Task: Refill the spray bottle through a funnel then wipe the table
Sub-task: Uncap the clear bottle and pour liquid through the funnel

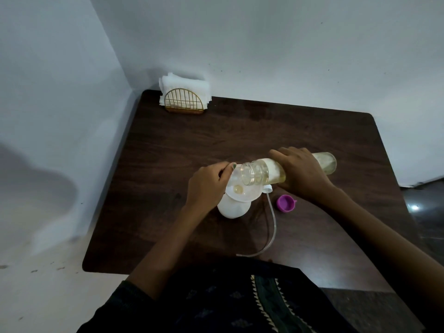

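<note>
A white spray bottle (pixel 231 209) stands on the dark wooden table (pixel 300 131) with a clear funnel (pixel 242 191) seated in its neck. My left hand (pixel 207 186) pinches the funnel's left rim. My right hand (pixel 302 173) grips a clear refill bottle (pixel 264 173) of yellowish liquid, tipped almost flat with its open mouth over the funnel. A little yellowish liquid lies in the funnel's bowl. The white sprayer head (pixel 268 188) with its long clear dip tube (pixel 271 227) lies on the table just right of the spray bottle.
A purple cap (pixel 286 203) rests open side up right of the sprayer head. A gold wire holder with white napkins (pixel 185 97) stands at the far left corner, against the white wall. The table's near edge is at my body.
</note>
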The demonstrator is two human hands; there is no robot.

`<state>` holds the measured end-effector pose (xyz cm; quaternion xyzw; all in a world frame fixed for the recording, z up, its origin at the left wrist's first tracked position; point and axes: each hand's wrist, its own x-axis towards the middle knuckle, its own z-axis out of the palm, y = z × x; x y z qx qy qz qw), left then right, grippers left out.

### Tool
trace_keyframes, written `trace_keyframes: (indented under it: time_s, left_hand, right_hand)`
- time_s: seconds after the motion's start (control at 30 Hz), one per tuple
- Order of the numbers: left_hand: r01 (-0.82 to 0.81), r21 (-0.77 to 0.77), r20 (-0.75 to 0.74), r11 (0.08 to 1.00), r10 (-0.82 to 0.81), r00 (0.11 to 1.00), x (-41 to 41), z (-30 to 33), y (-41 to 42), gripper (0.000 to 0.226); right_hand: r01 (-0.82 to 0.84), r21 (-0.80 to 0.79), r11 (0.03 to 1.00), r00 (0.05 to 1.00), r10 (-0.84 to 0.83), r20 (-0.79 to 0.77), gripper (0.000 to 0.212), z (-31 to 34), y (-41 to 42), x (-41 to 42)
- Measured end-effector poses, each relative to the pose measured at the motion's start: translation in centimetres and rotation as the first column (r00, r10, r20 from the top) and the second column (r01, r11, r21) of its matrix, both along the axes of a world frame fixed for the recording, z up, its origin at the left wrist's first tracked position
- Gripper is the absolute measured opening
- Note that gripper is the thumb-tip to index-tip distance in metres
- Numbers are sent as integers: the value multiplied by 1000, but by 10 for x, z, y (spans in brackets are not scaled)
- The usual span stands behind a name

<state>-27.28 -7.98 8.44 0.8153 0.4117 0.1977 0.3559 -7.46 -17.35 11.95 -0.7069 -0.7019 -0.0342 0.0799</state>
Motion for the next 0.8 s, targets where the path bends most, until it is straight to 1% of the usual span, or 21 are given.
trace_keyframes:
  time_s: [0.47,0.63,0.8]
  left_hand:
    - [9,-8,15,1000,-9,1000,0,-1,-2,32]
    - [2,-1,-9,1000,-2,1000,-2,-2,-3,30]
    - [0,-7,0,1000,0,1000,-4,-5,0,29]
  right_hand:
    - [0,-10,1000,1000,0,-11,39,2,-2,-1]
    - [0,-7,1000,1000,0,6,44,-1,-2,-1]
    - [-6,2,1000,1000,6,3,42,-3,0,-3]
